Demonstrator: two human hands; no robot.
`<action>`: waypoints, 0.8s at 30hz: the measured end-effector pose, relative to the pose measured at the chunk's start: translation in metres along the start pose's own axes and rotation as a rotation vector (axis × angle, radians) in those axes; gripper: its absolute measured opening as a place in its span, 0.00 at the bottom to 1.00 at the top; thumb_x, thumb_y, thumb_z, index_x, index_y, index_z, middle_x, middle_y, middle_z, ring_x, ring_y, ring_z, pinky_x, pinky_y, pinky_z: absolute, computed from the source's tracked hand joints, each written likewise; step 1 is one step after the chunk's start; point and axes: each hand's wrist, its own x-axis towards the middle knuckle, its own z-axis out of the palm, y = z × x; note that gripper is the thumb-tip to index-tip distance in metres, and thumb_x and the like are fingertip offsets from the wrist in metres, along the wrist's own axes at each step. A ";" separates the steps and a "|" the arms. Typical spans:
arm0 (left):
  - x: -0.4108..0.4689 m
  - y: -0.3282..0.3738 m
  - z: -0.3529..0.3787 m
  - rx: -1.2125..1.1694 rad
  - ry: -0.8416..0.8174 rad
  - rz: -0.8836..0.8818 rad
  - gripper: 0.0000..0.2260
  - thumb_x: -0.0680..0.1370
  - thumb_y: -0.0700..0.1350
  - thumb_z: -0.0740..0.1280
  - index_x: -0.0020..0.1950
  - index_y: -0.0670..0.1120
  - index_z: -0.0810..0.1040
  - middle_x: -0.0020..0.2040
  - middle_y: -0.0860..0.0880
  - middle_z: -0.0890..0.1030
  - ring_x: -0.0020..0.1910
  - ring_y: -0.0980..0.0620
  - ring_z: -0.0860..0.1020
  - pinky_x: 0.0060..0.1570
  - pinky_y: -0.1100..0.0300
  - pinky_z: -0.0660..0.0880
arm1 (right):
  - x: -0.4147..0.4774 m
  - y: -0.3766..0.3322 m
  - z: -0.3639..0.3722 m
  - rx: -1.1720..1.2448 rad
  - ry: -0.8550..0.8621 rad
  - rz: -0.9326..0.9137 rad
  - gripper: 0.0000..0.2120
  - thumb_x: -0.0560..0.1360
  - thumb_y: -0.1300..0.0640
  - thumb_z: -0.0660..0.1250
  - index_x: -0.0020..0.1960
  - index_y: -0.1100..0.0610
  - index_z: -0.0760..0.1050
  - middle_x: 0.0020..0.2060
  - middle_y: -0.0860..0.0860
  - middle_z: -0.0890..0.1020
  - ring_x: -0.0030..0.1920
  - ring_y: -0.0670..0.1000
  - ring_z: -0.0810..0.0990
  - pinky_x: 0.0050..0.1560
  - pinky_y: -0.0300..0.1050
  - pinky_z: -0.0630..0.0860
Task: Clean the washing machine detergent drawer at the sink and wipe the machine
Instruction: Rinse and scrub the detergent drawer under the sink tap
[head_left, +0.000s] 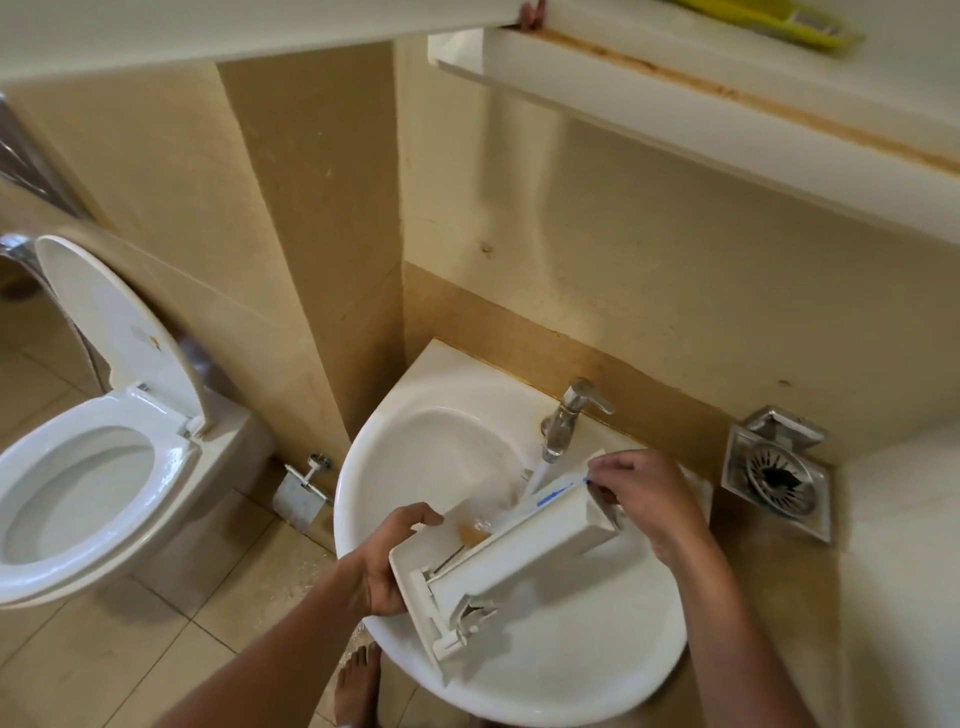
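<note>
Hands hold the detergent drawer (509, 556) at lower centre.
Fingers of the left hand (384, 564) curl round its front panel; the right hand (649, 499) pinches the far end. It tilts over the white sink (597, 675), under the running tap (569, 415); its blue lettering (555, 500) is unreadable.

Warm, even light; the tap (566, 415) just beyond the fingers (613, 462) glinted, and walls (675, 270) far from them bowed.
</note>
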 end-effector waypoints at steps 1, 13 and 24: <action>0.001 -0.002 -0.002 -0.009 -0.014 -0.016 0.16 0.74 0.47 0.66 0.54 0.36 0.80 0.42 0.37 0.81 0.36 0.40 0.81 0.45 0.50 0.78 | 0.001 -0.003 0.000 -0.025 -0.010 -0.006 0.04 0.74 0.60 0.72 0.42 0.57 0.84 0.41 0.51 0.86 0.45 0.51 0.84 0.49 0.49 0.80; 0.001 -0.015 0.003 -0.073 -0.359 0.009 0.16 0.60 0.39 0.82 0.40 0.32 0.82 0.35 0.36 0.83 0.32 0.41 0.83 0.41 0.52 0.82 | -0.001 -0.080 0.010 -0.449 0.046 -0.138 0.15 0.74 0.54 0.68 0.31 0.56 0.69 0.26 0.46 0.71 0.35 0.54 0.72 0.32 0.43 0.64; -0.012 -0.003 -0.001 -0.051 -0.332 -0.041 0.13 0.70 0.40 0.72 0.47 0.30 0.81 0.42 0.34 0.84 0.38 0.38 0.84 0.46 0.48 0.82 | 0.002 -0.064 0.011 -0.428 0.029 -0.117 0.12 0.79 0.49 0.66 0.48 0.58 0.80 0.38 0.51 0.79 0.47 0.57 0.78 0.44 0.43 0.67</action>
